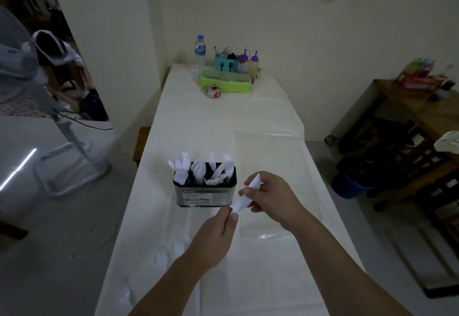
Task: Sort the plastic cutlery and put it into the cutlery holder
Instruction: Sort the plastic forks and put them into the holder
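A dark cutlery holder (pixel 205 195) stands on the white-covered table (pixel 260 146), with white plastic spoons, knives and forks upright in its compartments. Just right of it, my right hand (pixel 270 195) grips a small bunch of white plastic cutlery (pixel 244 197), pointed ends up. My left hand (pixel 216 235) pinches the lower end of that same bunch from below. Two white plastic forks (pixel 169 248) lie flat on the table near my left forearm. What kind of pieces I hold is hard to tell.
At the table's far end stand a water bottle (pixel 199 56), a green tray (pixel 224 81), a teal utensil caddy (pixel 226 63), squeeze bottles and a small cup. A fan stand (pixel 69 141) is at left. A wooden shelf (pixel 409 127) and blue bin (pixel 351 186) are at right.
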Demonstrator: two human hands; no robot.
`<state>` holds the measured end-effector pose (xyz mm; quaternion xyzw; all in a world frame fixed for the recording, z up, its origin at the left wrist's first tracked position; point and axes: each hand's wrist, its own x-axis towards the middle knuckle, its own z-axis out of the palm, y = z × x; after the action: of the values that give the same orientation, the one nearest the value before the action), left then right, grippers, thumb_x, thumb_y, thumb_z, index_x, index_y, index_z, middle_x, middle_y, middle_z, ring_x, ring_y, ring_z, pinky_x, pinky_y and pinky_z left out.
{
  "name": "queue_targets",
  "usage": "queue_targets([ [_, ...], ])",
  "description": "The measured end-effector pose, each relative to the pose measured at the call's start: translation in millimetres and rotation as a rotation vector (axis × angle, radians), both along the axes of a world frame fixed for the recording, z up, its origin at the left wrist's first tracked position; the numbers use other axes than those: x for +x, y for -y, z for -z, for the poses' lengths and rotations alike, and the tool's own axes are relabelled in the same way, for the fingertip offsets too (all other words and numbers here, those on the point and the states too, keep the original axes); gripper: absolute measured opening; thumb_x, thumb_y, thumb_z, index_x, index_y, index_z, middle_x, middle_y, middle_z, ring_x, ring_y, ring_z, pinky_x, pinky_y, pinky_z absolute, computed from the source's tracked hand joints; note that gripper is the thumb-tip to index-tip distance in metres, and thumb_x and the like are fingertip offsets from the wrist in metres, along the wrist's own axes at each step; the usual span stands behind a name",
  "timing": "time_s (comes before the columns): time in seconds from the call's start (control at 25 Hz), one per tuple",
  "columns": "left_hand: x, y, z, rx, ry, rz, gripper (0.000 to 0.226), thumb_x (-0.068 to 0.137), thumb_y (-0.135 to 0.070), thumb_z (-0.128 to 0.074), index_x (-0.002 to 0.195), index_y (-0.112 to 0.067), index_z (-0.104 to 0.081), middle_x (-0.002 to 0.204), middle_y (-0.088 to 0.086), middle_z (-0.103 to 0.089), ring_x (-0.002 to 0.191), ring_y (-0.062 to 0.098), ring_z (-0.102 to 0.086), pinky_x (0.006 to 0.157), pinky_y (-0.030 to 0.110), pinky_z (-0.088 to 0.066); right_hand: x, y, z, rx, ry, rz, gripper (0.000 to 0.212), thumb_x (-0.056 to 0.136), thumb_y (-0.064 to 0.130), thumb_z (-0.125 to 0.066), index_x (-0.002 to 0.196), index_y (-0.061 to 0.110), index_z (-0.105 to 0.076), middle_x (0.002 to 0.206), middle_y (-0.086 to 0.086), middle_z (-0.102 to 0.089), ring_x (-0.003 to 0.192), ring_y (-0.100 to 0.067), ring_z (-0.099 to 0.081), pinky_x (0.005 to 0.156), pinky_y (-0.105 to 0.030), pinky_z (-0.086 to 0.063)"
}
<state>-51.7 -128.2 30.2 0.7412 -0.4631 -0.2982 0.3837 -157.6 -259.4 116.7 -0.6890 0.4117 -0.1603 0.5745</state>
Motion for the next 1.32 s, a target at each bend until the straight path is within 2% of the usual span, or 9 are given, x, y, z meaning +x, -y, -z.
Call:
queue_targets([
  [0.16, 7.0, 6.5, 1.5, 0.01, -0.267, -0.036, 0.026, 0.101, -0.036, -0.048, 0.097, -0.013, -0.062, 0.072, -0.004, -0.055, 0.063, 0.006, -0.05, 0.062, 0.02, -0.043, 2.0, 9.6, 9.9, 0.012, 0.048, -0.031, 0.008, 0.086, 0.001, -0.068, 0.085, 0.009, -0.065, 0.093, -0.017, -0.074, 0.086, -0.028, -0.073, 0.066, -0.031, -0.06],
  [0.32, 16.8, 12.5, 4.3, -0.039, -0.22, -0.061, 0.018, 0.098, -0.035, -0.054, 0.082, -0.027, -0.059, 0.064, -0.01, -0.049, 0.057, 0.006, -0.043, 0.055, 0.023, -0.036, 6.8, 19.8, 9.2, -0.005, 0.015, -0.069, 0.007, 0.086, 0.001, -0.069, 0.088, 0.007, -0.066, 0.09, -0.02, -0.073, 0.079, -0.026, -0.073, 0.068, -0.033, -0.061],
  [0.44, 20.8, 17.5, 3.3, -0.055, -0.188, -0.081, 0.015, 0.096, -0.033, -0.057, 0.085, -0.025, -0.062, 0.063, -0.009, -0.051, 0.055, 0.004, -0.043, 0.054, 0.021, -0.035, 15.0, 29.3, 4.6, -0.028, -0.053, -0.12, 0.005, 0.087, 0.005, -0.069, 0.09, 0.007, -0.065, 0.084, -0.013, -0.075, 0.072, -0.024, -0.074, 0.062, -0.032, -0.06],
  [0.64, 39.5, 18.3, -5.7, -0.069, -0.276, -0.199, 0.027, 0.092, -0.05, -0.051, 0.099, -0.032, -0.069, 0.085, -0.005, -0.069, 0.075, 0.007, -0.061, 0.069, 0.024, -0.046, 21.2, 39.1, -1.7, -0.042, 0.057, -0.108, 0.002, 0.088, 0.0, -0.067, 0.087, 0.002, -0.066, 0.084, -0.017, -0.074, 0.077, -0.028, -0.073, 0.069, -0.034, -0.061],
  [0.76, 58.9, 20.2, 1.2, -0.08, -0.263, -0.316, 0.026, 0.101, -0.019, -0.046, 0.104, -0.028, -0.07, 0.103, -0.01, -0.071, 0.098, 0.01, -0.065, 0.085, 0.028, -0.051, 20.2, 51.7, -8.9, -0.098, 0.073, -0.087, 0.004, 0.089, 0.001, -0.066, 0.086, 0.004, -0.066, 0.087, -0.015, -0.075, 0.077, -0.026, -0.073, 0.07, -0.035, -0.062],
  [0.92, 80.6, 51.5, -3.6, -0.074, -0.181, -0.235, 0.035, 0.098, -0.001, -0.044, 0.114, -0.016, -0.071, 0.112, -0.005, -0.069, 0.102, 0.013, -0.064, 0.099, 0.035, -0.05, 26.8, 64.4, -16.0, -0.19, 0.057, -0.071, 0.01, 0.089, 0.004, -0.067, 0.084, 0.013, -0.066, 0.087, -0.01, -0.076, 0.075, -0.021, -0.074, 0.069, -0.034, -0.06],
  [1.04, 93.1, 77.5, -13.2, -0.011, -0.133, -0.203, 0.036, 0.098, -0.002, -0.042, 0.119, -0.016, -0.068, 0.113, -0.001, -0.066, 0.106, 0.016, -0.062, 0.1, 0.032, -0.047, 37.2, 71.1, -16.4, -0.294, 0.04, -0.055, 0.012, 0.088, 0.008, -0.067, 0.082, 0.018, -0.067, 0.085, -0.004, -0.076, 0.074, -0.02, -0.073, 0.072, -0.039, -0.061],
  [1.16, 103.2, 86.9, -11.7, 0.02, -0.205, -0.224, 0.039, 0.099, -0.004, -0.038, 0.117, -0.018, -0.068, 0.094, 0.0, -0.07, 0.084, 0.022, -0.066, 0.076, 0.025, -0.051, 52.0, 76.8, -13.4, -0.408, 0.012, -0.087, 0.008, 0.088, 0.01, -0.068, 0.083, 0.017, -0.067, 0.082, 0.001, -0.074, 0.072, -0.018, -0.071, 0.074, -0.043, -0.06],
  [1.32, 106.5, 83.8, -13.1, -0.012, -0.23, -0.216, 0.026, 0.099, -0.008, -0.041, 0.094, -0.011, -0.067, 0.08, 0.0, -0.062, 0.074, 0.015, -0.055, 0.071, 0.021, -0.041, 73.2, 79.2, -7.6, -0.496, -0.05, -0.122, 0.004, 0.088, 0.012, -0.068, 0.084, 0.011, -0.066, 0.076, 0.01, -0.069, 0.071, -0.018, -0.068, 0.072, -0.033, -0.057],
])
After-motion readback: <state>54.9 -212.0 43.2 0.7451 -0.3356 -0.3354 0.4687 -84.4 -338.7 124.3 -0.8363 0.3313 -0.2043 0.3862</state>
